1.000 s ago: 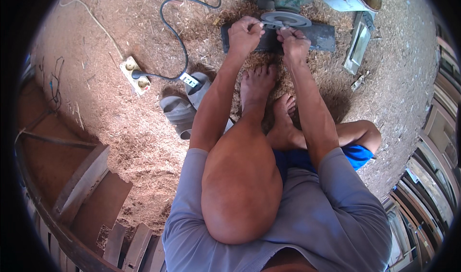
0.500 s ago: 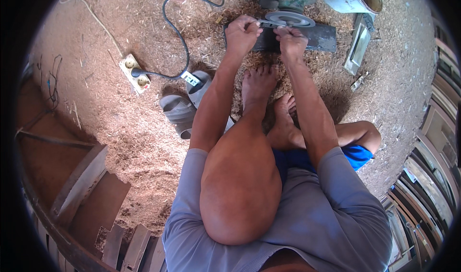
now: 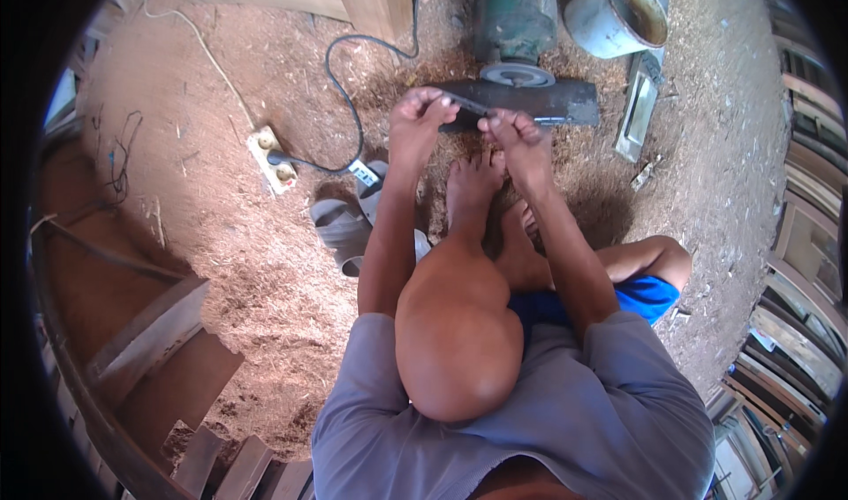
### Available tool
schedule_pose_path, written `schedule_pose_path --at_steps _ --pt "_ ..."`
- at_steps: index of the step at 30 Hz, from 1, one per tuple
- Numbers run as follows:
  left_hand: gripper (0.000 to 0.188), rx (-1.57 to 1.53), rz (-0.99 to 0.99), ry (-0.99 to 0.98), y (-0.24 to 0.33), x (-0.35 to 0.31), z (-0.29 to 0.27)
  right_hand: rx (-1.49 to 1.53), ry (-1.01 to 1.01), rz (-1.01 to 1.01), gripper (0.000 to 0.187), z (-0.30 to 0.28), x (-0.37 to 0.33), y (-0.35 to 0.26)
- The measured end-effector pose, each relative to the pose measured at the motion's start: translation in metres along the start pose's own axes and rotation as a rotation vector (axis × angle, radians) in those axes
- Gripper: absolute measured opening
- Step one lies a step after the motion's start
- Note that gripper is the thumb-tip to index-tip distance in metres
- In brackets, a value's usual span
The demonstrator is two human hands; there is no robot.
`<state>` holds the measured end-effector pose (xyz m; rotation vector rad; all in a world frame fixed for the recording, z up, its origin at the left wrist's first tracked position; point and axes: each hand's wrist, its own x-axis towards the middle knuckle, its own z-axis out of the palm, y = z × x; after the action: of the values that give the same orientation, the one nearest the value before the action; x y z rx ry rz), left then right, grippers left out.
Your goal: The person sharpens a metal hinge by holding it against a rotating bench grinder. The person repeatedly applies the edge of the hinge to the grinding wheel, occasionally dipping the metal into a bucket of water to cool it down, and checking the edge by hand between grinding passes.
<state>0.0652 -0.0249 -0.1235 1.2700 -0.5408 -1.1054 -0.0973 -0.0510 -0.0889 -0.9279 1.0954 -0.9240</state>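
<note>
A thin dark metal strip (image 3: 468,104) is stretched between my two hands, slanting down to the right. The fingers of my left hand (image 3: 417,120) pinch its left end. My right hand (image 3: 519,138) grips it farther right, thumb on top. Just beyond them sits a bench grinder (image 3: 517,23) with a worn green motor body and a flat grey wheel (image 3: 518,75); the strip is apart from the wheel. Beneath the wheel lies a dark flat board (image 3: 576,102). Something shiny and narrow (image 3: 551,120) shows on it beside my right hand; I cannot tell what it is.
A whitish bucket (image 3: 609,18) stands right of the grinder, near a long metal-and-wood piece (image 3: 638,116). A black cord runs to a power strip (image 3: 272,162) on the left. Sandals (image 3: 340,226) lie beside my leg. Wood shavings cover the ground; planks (image 3: 786,323) line the right.
Both hands have drawn back from the grinding wheel toward me, bringing the strip away from it. The view has shifted, showing more of the grinder and bucket.
</note>
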Motion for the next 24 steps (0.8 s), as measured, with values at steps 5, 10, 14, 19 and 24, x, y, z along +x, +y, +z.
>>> schedule_pose_path --at_steps 5,10,14,19,24 --pt "0.012 -0.222 0.145 -0.051 0.054 -0.031 -0.004 -0.123 -0.201 -0.155 0.016 0.020 -0.044 -0.067" --pt "0.015 -0.305 0.288 -0.179 0.093 -0.054 0.011 -0.036 -0.323 -0.215 0.016 0.031 -0.082 -0.118" --pt "0.015 -0.396 0.305 -0.255 0.111 -0.067 0.021 0.017 -0.391 -0.291 0.018 0.027 -0.099 -0.131" --pt "0.011 -0.419 0.275 -0.269 0.121 -0.079 0.032 0.088 -0.365 -0.323 0.014 0.027 -0.112 -0.143" --pt "0.008 -0.342 0.262 -0.192 0.116 -0.084 0.053 -0.005 -0.300 -0.371 0.016 0.024 -0.119 -0.151"
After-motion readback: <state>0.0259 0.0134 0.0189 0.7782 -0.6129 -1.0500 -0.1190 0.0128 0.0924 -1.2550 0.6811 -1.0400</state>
